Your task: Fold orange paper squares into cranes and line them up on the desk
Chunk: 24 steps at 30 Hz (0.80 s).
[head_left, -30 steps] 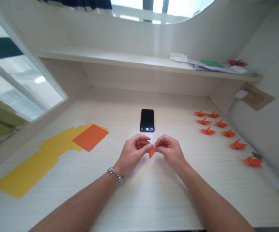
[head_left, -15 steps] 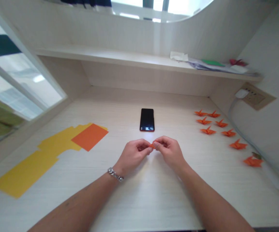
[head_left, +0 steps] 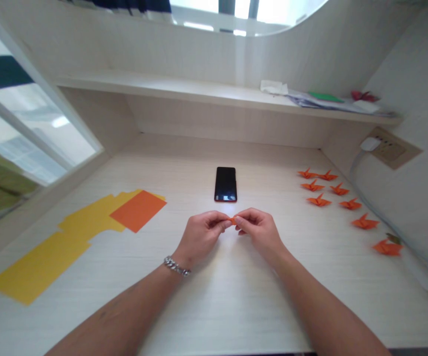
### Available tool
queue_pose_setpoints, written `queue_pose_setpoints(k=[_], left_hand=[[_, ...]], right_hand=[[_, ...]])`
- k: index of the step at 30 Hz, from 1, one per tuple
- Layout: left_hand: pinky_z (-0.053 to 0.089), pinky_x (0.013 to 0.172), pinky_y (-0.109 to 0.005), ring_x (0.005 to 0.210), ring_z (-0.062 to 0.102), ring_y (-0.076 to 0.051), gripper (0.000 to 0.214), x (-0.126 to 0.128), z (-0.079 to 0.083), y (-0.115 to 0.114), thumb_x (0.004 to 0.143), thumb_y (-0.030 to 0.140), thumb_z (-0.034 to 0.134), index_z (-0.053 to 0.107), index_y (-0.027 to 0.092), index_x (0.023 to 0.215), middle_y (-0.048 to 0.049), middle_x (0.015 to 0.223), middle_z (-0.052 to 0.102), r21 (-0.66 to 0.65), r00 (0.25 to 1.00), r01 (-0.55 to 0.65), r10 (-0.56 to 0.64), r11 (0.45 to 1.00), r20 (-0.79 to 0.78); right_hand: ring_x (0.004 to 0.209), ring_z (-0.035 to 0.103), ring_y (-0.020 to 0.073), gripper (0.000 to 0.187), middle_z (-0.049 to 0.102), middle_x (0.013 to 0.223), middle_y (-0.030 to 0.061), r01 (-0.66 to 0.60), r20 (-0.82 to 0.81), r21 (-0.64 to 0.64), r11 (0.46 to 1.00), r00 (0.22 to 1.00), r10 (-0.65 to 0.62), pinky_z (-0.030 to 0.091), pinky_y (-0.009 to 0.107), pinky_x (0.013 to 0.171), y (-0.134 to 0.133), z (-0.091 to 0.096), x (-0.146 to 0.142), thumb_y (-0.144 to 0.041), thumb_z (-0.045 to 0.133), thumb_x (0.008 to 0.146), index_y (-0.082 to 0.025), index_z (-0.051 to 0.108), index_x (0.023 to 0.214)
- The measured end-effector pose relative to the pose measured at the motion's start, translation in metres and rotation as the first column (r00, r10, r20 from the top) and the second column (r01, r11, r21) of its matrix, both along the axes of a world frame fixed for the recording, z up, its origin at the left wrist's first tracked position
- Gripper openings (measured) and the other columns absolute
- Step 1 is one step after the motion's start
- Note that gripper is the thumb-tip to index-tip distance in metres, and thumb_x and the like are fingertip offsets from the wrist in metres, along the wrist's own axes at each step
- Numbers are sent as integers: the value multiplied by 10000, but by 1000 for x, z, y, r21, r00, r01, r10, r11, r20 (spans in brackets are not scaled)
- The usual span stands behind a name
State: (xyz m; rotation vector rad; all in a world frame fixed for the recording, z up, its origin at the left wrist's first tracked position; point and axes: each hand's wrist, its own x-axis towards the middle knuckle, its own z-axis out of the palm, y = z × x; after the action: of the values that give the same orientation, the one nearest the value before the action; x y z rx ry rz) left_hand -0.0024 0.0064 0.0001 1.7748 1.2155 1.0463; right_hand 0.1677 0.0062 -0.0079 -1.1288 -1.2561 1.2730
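Between my two hands is a small piece of folded orange paper [head_left: 233, 221], mostly covered by the fingers. My left hand [head_left: 203, 232], with a silver chain bracelet [head_left: 176, 267] at its wrist, pinches the paper's left end. From the other side, the thumb and index finger of my right hand [head_left: 260, 230] grip its right end. Just beyond the hands lies a black phone [head_left: 225, 184]. Several folded orange paper cranes [head_left: 319, 200] stand in loose rows on the right of the desk.
Yellow paper sheets [head_left: 43, 264] spread over the left of the desk, with an orange sheet [head_left: 138, 211] on top. A cable [head_left: 384, 222] runs from the wall socket [head_left: 395, 148] along the right edge. A shelf [head_left: 184, 90] crosses the back, holding papers.
Both hands have shifted very slightly, still pinching the folded orange paper. The left fingertips sit a little higher. Nothing else on the desk has moved.
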Motion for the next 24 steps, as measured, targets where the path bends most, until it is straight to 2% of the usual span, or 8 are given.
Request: queue_pose_setpoints(k=[5,9,11,15,19,24], left_hand=[[506,740,-276,793,652,-173,91,-2,-4,4,771,239,666,711,182,824,-51,853,712,51,994,-36,30,998,101],[537,740,-300,789,670,-175,314,1,-6,6,721,232,724,620,174,1011,-42,838,703,-74,938,-26,50,997,344],[549,737,-308,784,676,-177,343,2,-6,7,696,231,749,586,164,990,-37,819,700,-135,898,-26,83,990,432],[546,788,-315,829,673,-183,172,3,-4,6,733,240,719,634,134,837,-77,883,708,-132,906,35,24,991,422],[540,827,-325,888,667,-195,173,3,-3,4,735,225,718,669,135,874,-94,982,705,-99,898,92,-40,991,438],[549,817,-324,890,670,-200,185,5,-5,3,711,214,739,684,135,870,-87,960,715,-100,884,56,-2,993,467]], right_hand=[[608,612,148,228,673,651,38,-88,-66,-98,991,994,82,499,273,590,0,0,1,-377,722,702,-157,716,762],[639,629,149,197,703,693,40,-77,-124,-102,992,990,64,507,284,643,-1,0,0,-324,770,654,-172,736,773],[698,646,163,200,726,760,49,-66,-138,-69,995,989,56,509,299,700,-1,-1,0,-292,786,636,-185,746,801],[838,666,209,205,741,875,64,-22,-150,-16,1000,988,20,504,348,813,-1,0,-1,-262,791,636,-206,758,830],[940,654,232,168,727,965,69,8,-150,52,999,989,0,496,370,877,-3,3,-2,-243,783,645,-220,762,810],[931,654,229,114,717,963,70,53,-90,143,988,995,-40,517,363,849,-4,2,-4,-252,765,672,-227,764,784]])
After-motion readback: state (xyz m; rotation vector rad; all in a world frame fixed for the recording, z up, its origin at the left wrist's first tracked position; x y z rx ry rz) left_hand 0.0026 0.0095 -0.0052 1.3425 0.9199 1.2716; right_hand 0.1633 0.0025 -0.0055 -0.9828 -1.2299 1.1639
